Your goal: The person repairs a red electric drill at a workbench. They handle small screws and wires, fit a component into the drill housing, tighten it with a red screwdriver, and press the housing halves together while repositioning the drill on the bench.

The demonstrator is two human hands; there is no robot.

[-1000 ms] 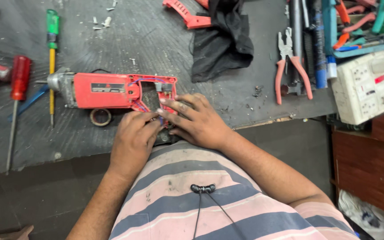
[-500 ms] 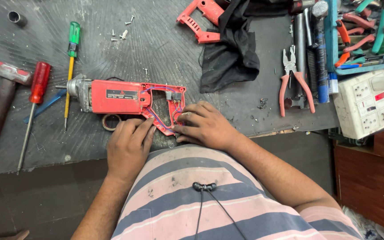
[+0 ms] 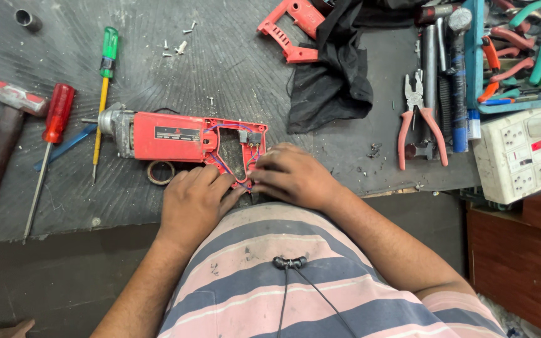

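The opened red drill (image 3: 183, 141) lay on the desk (image 3: 233, 69), chuck toward nine o'clock, its exposed handle at the near edge; the left hand (image 3: 195, 200) curled loosely against the handle's underside and the right hand (image 3: 292, 175) pinched at its wiring. It looked heavy and stiff in the body, best gripped there, while the thin wires seemed fragile. At two o'clock a blue tray (image 3: 515, 56) held pliers and cutters with coloured grips.
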